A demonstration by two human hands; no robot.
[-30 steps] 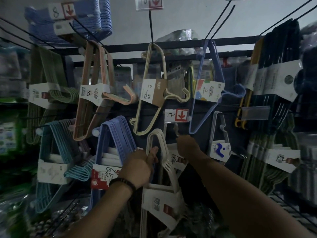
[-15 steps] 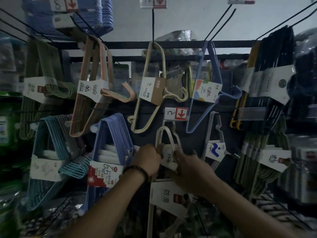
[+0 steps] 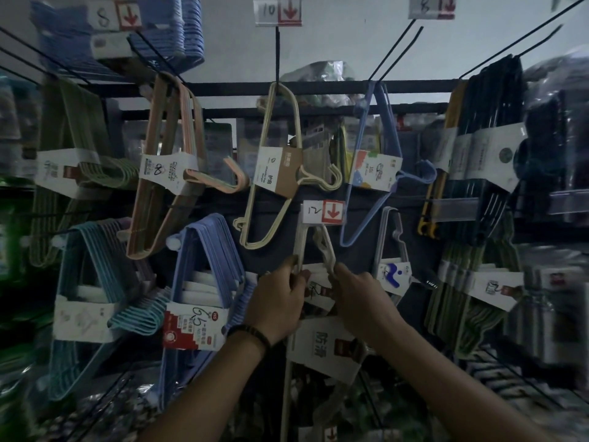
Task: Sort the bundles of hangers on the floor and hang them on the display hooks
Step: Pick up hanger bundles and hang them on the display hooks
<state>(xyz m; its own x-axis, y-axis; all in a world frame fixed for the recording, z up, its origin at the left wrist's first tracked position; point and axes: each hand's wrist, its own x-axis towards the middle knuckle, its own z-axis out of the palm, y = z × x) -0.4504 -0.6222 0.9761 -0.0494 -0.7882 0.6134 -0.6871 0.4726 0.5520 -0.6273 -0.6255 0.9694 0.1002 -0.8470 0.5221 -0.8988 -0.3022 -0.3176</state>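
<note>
A bundle of white hangers [image 3: 319, 247] with a white paper band [image 3: 325, 346] hangs in the middle of the display, its top just under the price tag marked 12 [image 3: 322, 212]. My left hand [image 3: 275, 303] grips the bundle's left arm. My right hand [image 3: 361, 298] grips its right arm near the top. The hook that carries the bundle is hidden behind the tag and the hangers.
Around it hang other bundles on black wire hooks: blue [image 3: 204, 275], teal [image 3: 92, 282], pink [image 3: 172, 161], cream [image 3: 274, 167], light blue [image 3: 379, 161], black [image 3: 490, 145] and green [image 3: 471, 298]. Long hook rods [image 3: 395, 52] stick out toward me overhead.
The white bundle has gone up, its top now right under the tag marked 12. Both hands have closed in on its arms; my right hand came down from near the hook.
</note>
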